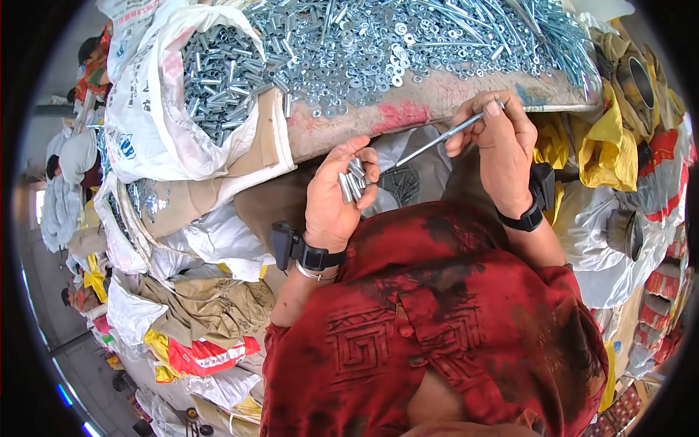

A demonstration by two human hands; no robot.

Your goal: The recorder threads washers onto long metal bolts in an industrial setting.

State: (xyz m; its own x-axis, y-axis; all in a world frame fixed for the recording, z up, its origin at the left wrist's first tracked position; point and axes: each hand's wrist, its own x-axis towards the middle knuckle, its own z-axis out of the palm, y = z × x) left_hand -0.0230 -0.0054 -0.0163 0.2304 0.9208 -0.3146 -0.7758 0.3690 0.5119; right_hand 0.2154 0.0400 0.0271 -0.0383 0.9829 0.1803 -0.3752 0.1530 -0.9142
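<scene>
Several short shiny metal sleeves (352, 185) lie in my left hand (325, 207), its fingers curled around them. Between the fingertips of my right hand (507, 149) is a long thin metal bolt (445, 135), pinched near its upper right end. The bolt slants down to the left, and its lower end comes close to the sleeves. Whether that end touches a sleeve or the left fingers, I cannot tell. Both hands are held over my lap, just in front of the table edge.
Loose washers (397, 64) cover the middle of the stained table (437, 91), with long bolts (535, 33) heaped at far right. At left an opened white sack (149, 102) spills metal sleeves (218, 80). Yellow sacks (615, 149) hang at right. People sit at far left.
</scene>
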